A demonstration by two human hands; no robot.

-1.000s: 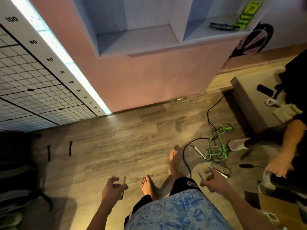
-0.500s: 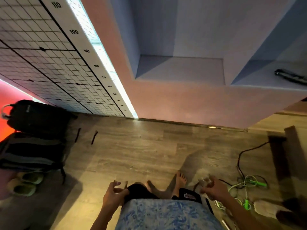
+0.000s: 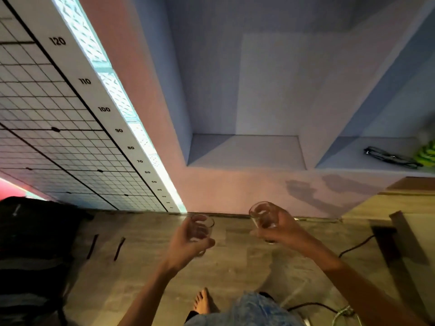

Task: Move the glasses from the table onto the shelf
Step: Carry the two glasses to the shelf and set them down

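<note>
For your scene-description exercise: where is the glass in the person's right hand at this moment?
In the head view, the right-hand glass sits right of centre, gripped by the right hand, raised below the empty shelf compartment, beside the left hand's glass.

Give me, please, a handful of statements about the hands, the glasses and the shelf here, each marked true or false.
1. Each hand holds a clear glass. True: the left hand grips one glass and the right hand grips another glass.
2. The shelf compartment straight ahead already has a glass standing in it. False: that shelf compartment shows nothing on its floor.
3. A dark object lies in the right compartment. True: the dark object lies beside something green.
4. Both glasses rest on the floor. False: they are held in the air, below the shelf.
5. The person wears shoes. False: a bare foot shows.
</note>
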